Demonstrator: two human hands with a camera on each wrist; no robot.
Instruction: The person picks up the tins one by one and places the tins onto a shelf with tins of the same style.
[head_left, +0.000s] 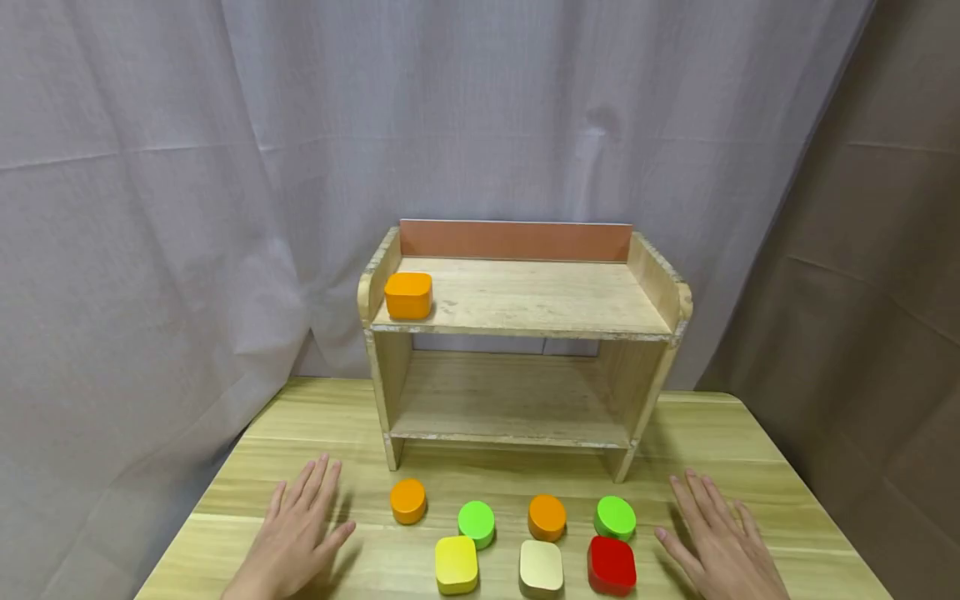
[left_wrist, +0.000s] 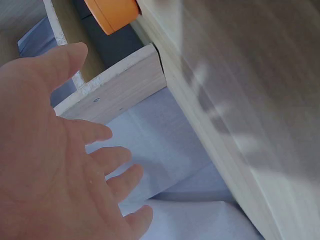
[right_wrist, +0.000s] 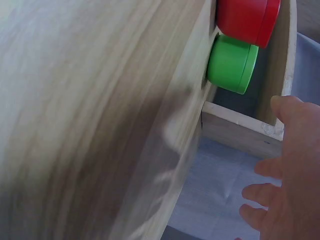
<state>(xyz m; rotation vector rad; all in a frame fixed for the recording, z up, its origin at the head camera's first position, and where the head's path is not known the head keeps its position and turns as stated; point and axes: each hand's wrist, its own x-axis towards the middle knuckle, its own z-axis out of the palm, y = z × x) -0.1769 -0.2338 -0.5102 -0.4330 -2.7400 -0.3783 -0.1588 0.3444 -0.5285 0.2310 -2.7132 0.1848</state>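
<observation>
Left hand (head_left: 296,529) and right hand (head_left: 720,537) released, fingers extended.
On the worktop (head_left: 300,417) between them, an orange disc (head_left: 408,501) lies near the left, a red block (head_left: 612,565) and green disc (head_left: 615,517) near the right; an orange block (head_left: 408,297) sits at the front-left corner of the upper shelf (head_left: 532,296).

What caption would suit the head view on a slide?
Left hand and right hand flank seven pieces before a shelf; a square orange piece sits on its top level.

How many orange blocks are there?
3: a squarish block on the top shelf; on the table, a round block nearest the left hand and another round block between two green blocks.
</observation>
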